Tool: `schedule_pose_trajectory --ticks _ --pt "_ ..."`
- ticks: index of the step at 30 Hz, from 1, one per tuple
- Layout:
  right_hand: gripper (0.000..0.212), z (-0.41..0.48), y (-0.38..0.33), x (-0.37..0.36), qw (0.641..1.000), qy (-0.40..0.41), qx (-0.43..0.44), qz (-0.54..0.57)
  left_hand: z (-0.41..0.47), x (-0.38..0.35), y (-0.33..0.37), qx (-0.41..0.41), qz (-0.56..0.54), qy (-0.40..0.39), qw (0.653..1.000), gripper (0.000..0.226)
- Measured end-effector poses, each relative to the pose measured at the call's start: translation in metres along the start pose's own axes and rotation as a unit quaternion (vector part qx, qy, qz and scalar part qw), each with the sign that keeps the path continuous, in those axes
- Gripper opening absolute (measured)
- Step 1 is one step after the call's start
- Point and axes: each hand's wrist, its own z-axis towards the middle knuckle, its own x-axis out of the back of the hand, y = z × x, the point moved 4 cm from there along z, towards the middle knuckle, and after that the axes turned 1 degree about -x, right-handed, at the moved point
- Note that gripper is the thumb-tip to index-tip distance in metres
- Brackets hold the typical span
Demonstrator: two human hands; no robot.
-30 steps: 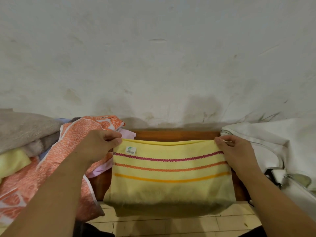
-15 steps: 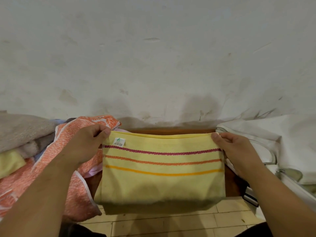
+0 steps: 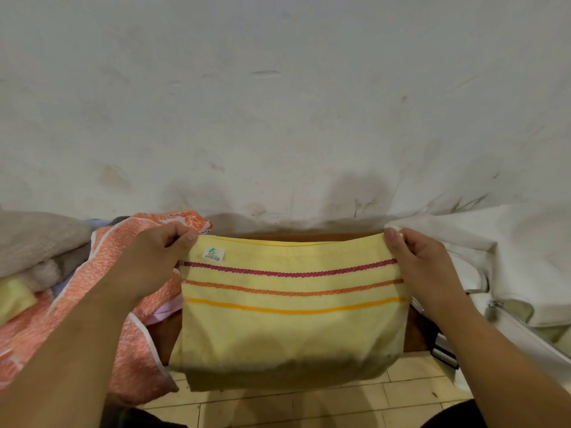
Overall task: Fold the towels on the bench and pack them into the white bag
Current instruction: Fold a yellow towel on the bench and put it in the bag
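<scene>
1. My left hand (image 3: 148,267) pinches the upper left corner of the yellow towel (image 3: 290,329), at frame centre.
2. My right hand (image 3: 423,270) pinches its upper right corner.
3. The towel hangs over the bench (image 3: 414,335), doubled.
4. The white bag (image 3: 509,257) lies at right; an orange towel (image 3: 123,304) lies at left.

Yellow towel (image 3: 290,332) with three stripes, set among orange, grey and white cloth.

The yellow towel carries three horizontal stripes: magenta on top, orange in the middle and amber lowest. It also has a small white label (image 3: 213,254) with a green mark and a dark barcode. The orange towel (image 3: 129,350) is speckled white with white edging. Beside it are a grey towel (image 3: 37,239), a pale yellow-green cloth (image 3: 15,299) and a lilac cloth (image 3: 163,310). The bag (image 3: 509,242) is white, the surface (image 3: 415,335) reddish-brown, the floor (image 3: 309,406) cream tile, and the wall (image 3: 278,118) off-white with dark smudges.
</scene>
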Motion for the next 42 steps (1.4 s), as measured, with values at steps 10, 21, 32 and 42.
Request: schedule_pose_trajectory --ticks 10,21,32,42 --pt "0.069 0.0 -0.001 0.002 0.999 0.028 -0.016 0.031 0.001 0.0 0.001 0.014 -0.032 0.031 0.999 0.024" --pt "0.062 0.004 0.007 0.002 0.995 0.046 -0.064 0.066 -0.001 0.001 0.003 0.04 -0.097 0.029 0.994 0.023" --pt "0.038 0.002 0.008 0.003 0.985 0.006 -0.106 0.136 -0.003 0.006 0.012 0.02 -0.088 0.036 0.995 0.015" --pt "0.022 -0.016 -0.026 0.023 0.998 -0.024 -0.065 -0.001 -0.027 0.024 0.036 -0.011 -0.011 0.042 0.999 0.015"
